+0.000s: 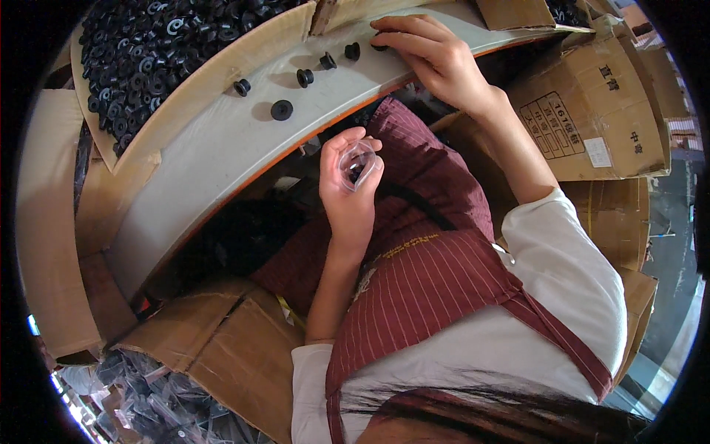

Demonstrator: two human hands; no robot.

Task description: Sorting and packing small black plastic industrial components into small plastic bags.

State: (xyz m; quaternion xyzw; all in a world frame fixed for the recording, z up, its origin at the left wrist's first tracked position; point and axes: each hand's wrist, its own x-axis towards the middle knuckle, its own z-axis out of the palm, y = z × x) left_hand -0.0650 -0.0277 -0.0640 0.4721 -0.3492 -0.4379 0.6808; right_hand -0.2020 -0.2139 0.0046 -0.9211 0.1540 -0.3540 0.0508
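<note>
My left hand (pixel 344 201) is closed around a clear plastic tube (pixel 359 157), its open end facing up. Something dark shows inside the tube, too small to make out. Over the tabletop, my right hand (pixel 442 65) has its fingertips pinched on a small black part (pixel 378 46), mostly hidden by the fingers. Left of it, several black flanged spool-like pieces lie spread along the table, among them one (pixel 352 51) closest to my right hand and one (pixel 281 110) near the table's front edge.
A big cardboard box (pixel 211 61) full of black pieces (pixel 159 63) stands at the far left. Cartons (pixel 592 103) are stacked on the right. An open carton (pixel 244 348) at lower left sits beside many clear plastic pieces (pixel 174 403). The table (pixel 200 159) has an orange-brown front edge.
</note>
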